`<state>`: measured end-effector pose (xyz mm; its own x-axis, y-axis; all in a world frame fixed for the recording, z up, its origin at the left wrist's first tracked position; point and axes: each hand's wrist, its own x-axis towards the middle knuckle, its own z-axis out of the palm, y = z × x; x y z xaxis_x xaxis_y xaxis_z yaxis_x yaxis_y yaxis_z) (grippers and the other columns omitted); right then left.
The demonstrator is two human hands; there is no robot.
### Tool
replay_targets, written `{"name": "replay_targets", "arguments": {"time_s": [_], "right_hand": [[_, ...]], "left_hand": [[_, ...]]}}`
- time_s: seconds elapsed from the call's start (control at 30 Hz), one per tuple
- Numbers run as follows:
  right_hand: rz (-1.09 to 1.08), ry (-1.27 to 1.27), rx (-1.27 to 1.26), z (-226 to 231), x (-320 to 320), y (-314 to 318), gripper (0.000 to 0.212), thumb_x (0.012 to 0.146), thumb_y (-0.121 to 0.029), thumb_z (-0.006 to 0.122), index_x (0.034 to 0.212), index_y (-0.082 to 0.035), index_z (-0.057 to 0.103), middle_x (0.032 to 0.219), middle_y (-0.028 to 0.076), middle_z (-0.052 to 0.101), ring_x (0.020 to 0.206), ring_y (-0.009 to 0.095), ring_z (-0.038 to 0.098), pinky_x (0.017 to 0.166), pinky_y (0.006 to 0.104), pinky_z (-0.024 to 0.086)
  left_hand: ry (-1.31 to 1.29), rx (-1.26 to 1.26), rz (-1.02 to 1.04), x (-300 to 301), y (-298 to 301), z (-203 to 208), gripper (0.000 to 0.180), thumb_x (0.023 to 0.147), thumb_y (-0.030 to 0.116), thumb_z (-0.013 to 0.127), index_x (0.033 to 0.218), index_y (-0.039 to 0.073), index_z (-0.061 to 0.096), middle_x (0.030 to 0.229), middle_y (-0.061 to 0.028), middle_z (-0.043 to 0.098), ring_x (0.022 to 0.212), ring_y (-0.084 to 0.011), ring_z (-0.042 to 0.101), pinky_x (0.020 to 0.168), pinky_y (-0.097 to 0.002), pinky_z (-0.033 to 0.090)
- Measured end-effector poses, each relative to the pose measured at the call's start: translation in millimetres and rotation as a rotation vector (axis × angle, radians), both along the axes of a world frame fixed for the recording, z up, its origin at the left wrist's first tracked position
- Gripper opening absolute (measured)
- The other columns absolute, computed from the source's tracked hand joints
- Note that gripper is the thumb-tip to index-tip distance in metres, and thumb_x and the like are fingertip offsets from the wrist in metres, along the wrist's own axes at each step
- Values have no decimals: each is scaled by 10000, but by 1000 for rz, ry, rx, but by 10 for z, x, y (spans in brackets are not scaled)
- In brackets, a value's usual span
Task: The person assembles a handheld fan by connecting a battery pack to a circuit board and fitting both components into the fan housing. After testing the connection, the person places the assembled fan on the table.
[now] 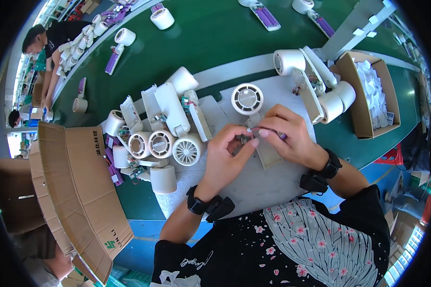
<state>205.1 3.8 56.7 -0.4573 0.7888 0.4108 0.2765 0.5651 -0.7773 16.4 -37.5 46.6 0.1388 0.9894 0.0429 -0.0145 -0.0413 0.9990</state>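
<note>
As both hands meet over a grey mat [268, 186], left hand [227, 153] and right hand [287, 134] pinching a white handheld fan [254, 112], unfinished fans [163, 138] heaped alongside.

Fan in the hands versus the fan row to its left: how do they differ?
The held fan lies alone on the grey mat, opened, with both hands, left hand and right hand, at its handle; the fan row lies untouched, packed side by side. The held fan's grille faces up; the row's faces the person. All are white, round-headed.

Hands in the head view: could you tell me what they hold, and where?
Both hands pinch the fan at its open handle, just below the round head.
</note>
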Motion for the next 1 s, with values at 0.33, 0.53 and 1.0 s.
{"name": "replay_targets", "arguments": {"time_s": [0.33,0.53,1.0], "right_hand": [[-22,-107,179,305,-8,-201,118,768,-87,724,883,-76,704,806,98,594,673,242,597,539,334,495],[-2,-175,163,341,43,-184,96,753,-97,742,843,-74,715,775,74,580,661,231,582,535,325,474],[-1,-186,157,249,16,-228,168,723,-91,752,889,-119,743,753,43,569,659,219,574,533,330,473]], "left_hand": [[32,-123,-32,-32,-173,166,146,957,116,595,992,-26,595,872,-43,607,794,-82,599,697,-222,495],[-134,-121,-65,-21,-166,96,126,974,103,561,1009,-16,581,905,-46,616,774,-91,591,697,-229,486],[103,-24,-27,-50,-256,124,90,941,33,587,1018,-16,584,977,-52,608,845,-90,612,749,-236,517]]}}
